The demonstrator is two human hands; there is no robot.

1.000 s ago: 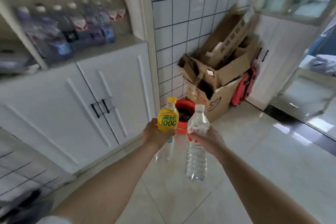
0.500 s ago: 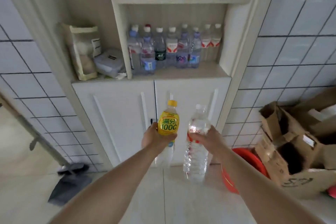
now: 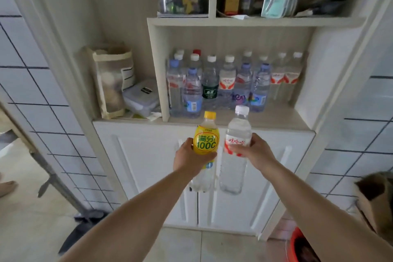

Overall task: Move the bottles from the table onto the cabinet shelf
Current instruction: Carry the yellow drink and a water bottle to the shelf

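Left hand (image 3: 187,159): fingers curl round the clear plastic bottle with the yellow label and yellow cap (image 3: 205,144), upright so it can stand.
Right hand (image 3: 258,155): fingers wrap the clear water bottle with the red-and-white label and white cap (image 3: 237,144).
Where: both are in the air, just below the front edge of the pale cabinet shelf (image 3: 276,118).
Shelf: many clear bottles (image 3: 227,83) stand at the back; the front has room.

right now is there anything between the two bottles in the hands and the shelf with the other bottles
Nothing in the head view: yellow-label bottle and clear water bottle are held before the cabinet doors, below the shelf, whose front strip looks bare.

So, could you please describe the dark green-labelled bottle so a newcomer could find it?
Look at the white cabinet's open shelf, where bottles stand crowded. In the front row, the green-labelled bottle stands third from the left; its neighbours wear blue or red-and-white labels.
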